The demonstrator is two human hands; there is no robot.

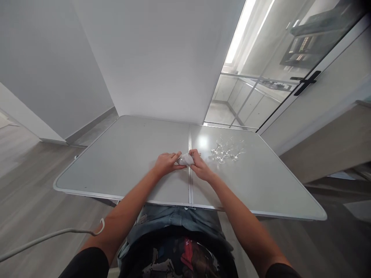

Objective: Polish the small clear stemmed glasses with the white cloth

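Both my hands meet over the table's centre seam, around a small whitish, partly clear object (186, 159), perhaps a small glass with white cloth or tissue. My left hand (168, 163) grips its left end between thumb and fingers. At the other end, my right hand (199, 166) pinches the white part. Fingers cover much of the object, so its exact kind is unclear. To the right of my right hand stands a cluster of several clear stemmed glasses (223, 152), close together.
The pale folding table (116, 166) has a metal rim and a seam down its middle. A white wall (162, 61) rises behind it. A glazed door with a black handle (307, 83) is at the right. A pale cable (58, 233) crosses by my left arm.
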